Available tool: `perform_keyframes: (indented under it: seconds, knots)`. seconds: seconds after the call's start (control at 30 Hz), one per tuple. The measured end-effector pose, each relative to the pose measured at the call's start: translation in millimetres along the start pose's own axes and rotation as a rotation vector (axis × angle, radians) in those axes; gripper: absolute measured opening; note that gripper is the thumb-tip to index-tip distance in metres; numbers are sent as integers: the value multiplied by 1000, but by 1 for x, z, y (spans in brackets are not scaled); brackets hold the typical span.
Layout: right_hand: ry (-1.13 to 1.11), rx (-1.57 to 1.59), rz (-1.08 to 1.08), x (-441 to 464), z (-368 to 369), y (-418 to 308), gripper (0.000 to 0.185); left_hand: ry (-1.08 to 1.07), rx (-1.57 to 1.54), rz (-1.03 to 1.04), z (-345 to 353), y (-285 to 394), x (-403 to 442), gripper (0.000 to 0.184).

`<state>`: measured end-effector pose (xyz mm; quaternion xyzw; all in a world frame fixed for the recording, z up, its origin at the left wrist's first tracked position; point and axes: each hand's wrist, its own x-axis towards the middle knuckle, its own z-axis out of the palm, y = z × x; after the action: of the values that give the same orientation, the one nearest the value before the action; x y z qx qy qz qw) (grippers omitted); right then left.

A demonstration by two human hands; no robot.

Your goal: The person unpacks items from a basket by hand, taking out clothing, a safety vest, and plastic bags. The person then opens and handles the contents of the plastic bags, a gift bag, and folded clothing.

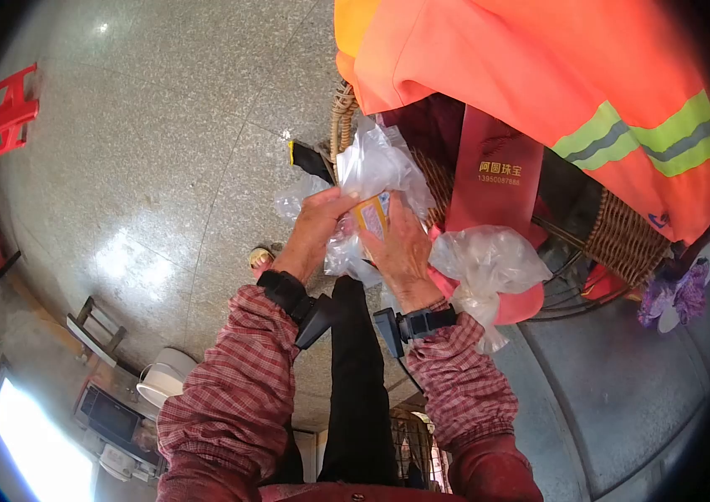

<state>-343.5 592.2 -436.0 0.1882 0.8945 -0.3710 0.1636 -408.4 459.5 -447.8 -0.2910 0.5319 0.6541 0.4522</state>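
Observation:
A small yellow packet (371,215) with a white-and-blue printed end sits between my hands, over a clear plastic bag (382,161). My left hand (313,234) is closed at the packet's left side, with its fingers on the crumpled bag. On the other side, my right hand (403,255) grips the packet, thumb at its lower edge and fingers along its right. The bag hides some of the fingertips. Close to my right wrist lies another knotted clear plastic bag (489,259), partly over something pink.
A wicker basket (627,238) holds a dark red folder-like item (497,171) with gold lettering. An orange reflective garment (539,67) drapes over it. A red plastic stool (5,115), a white bucket (165,376) and a small bench (102,335) stand to the left.

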Motion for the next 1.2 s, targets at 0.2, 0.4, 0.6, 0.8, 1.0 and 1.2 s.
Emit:
perform_keyframes:
  seconds: [0.2, 0.4, 0.6, 0.8, 1.0, 1.2]
  knots:
    - [-89, 141, 210, -18, -24, -18, 52, -17, -164, -102, -27, -7, -24, 18]
    - [260, 36, 122, -12, 6, 45, 40, 97, -602, -137, -30, -38, -22, 14]
    - [351, -77, 54, 11, -7, 39, 39, 231, -625, -121, -68, -37, -64, 18]
    - [306, -29, 50, 11, -17, 36, 40, 278, -664, -63, -158, -42, -121, 23]
    - [248, 190, 141, -36, -48, -12, 40, 279, -772, -9, -147, -28, -181, 27]
    - [-38, 730, 113, -98, -74, -91, 44, 133, -815, -26, -131, -17, -245, 19]
